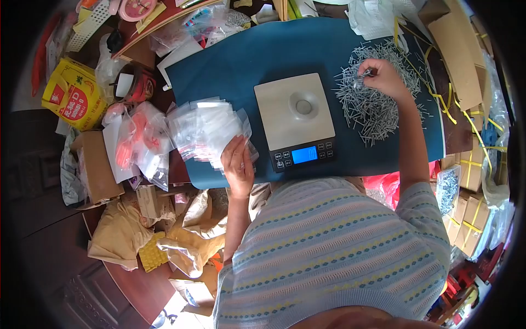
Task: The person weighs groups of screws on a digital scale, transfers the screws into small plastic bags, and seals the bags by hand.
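right hand (383, 78) pinching thin grey metal nails (368, 101) beside the white digital scale (296, 118), left hand (238, 164) pressing flat on small clear plastic bags (205, 131), steadying them.

One scale (295, 112) sits between the two hands. One heap of nails (372, 101), too many to count, lies under the right hand (385, 78). One stack of clear bags (205, 131) rests at the left hand (239, 164), uncountable too.

Bright, even daylight with soft, faint shadows, mild glare on the clear plastic bags (205, 129), strong fisheye bending and dark vignette at the blurred edges.
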`<state>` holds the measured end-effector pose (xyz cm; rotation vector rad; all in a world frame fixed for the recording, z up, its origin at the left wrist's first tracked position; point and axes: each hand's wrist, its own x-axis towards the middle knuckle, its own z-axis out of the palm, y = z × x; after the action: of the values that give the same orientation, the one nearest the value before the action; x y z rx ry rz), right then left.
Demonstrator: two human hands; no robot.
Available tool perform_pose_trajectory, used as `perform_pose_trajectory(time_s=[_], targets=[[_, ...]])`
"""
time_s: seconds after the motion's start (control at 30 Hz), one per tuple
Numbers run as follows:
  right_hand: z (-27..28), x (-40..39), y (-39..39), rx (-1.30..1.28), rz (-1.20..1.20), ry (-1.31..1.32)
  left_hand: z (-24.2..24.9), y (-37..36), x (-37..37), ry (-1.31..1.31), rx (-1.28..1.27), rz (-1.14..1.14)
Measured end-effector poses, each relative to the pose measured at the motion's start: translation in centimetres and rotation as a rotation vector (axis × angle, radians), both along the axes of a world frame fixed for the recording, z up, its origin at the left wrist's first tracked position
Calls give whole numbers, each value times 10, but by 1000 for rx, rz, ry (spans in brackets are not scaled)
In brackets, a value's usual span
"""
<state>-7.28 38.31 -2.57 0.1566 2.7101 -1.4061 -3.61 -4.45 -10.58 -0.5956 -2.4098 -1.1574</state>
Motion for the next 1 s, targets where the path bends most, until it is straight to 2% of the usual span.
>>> perform_pose_trajectory(time_s=[0.13,0.27,0.3,0.43,0.73,0.93,1.0], targets=[[-27,-3,-5,361,164,176,6,-1,2,-4,-32,1],[-26,10,-52,757,91,-35,2,-5,3,-22,-31,3],[-39,14,-51,787,107,117,0,-6,3,-31,-32,8],[-31,23,-57,703,232,19,0,-4,3,-38,-32,-8],[-40,19,-62,725,204,133,4,1,5,-51,-56,-10],[-31,15,-53,541,301,25,3,0,8,-71,-47,-14],[-34,10,-41,399,270,102,4,-1,9,-71,-56,-11]])
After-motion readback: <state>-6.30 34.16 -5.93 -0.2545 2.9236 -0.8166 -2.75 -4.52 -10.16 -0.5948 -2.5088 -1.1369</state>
